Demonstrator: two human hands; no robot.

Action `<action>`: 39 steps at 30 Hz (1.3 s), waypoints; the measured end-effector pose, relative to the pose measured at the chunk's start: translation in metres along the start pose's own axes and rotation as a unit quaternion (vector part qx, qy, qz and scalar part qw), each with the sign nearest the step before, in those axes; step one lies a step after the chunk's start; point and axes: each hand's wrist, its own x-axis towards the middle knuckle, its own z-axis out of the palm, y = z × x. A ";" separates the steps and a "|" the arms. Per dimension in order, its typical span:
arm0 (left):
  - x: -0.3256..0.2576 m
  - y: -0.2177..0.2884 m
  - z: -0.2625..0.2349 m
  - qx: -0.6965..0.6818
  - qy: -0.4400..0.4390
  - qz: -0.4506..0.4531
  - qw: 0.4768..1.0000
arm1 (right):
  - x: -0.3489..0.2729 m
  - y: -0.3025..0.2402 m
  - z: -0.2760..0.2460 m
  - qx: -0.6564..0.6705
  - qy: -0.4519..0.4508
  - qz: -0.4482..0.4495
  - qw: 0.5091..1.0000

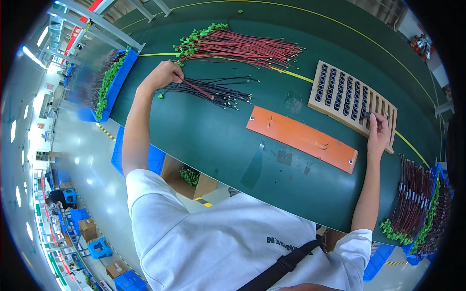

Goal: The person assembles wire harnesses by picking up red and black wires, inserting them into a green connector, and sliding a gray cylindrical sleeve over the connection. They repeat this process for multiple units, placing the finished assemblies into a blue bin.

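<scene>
My left hand (167, 73) is closed in a pinch over the left end of a bundle of black wires (208, 90). A dark red wire (196, 88) runs from its fingertips across the black ones; the connector ends there are mostly hidden. At the right, my right hand (378, 128) reaches over the near edge of a wooden rack (332, 114). Its thumb and fingers are pinched on a small black cylindrical core (368, 116). Rows of similar black ring-shaped cores (348, 92) stand in the rack's slots, with bare slots toward its right end.
An orange strip board (301, 138) with upright metal pins lies between my arms on the green table (208, 145). Behind lies a pile of red wires (242, 46) with green connectors. Blue bins (119, 82) of wires stand at the left. More bundled wires (412, 199) lie at the right edge.
</scene>
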 end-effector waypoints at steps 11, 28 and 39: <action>0.000 0.009 0.012 -0.136 0.011 -0.060 0.989 | 0.001 0.001 -0.004 -0.006 -0.014 0.009 1.000; -0.008 -0.005 0.001 -0.073 0.021 -0.038 0.996 | 0.000 0.002 -0.002 -0.015 -0.014 0.000 1.000; 0.012 -0.025 -0.052 -0.100 0.441 -0.077 0.889 | 0.000 0.002 -0.005 -0.013 -0.012 0.002 1.000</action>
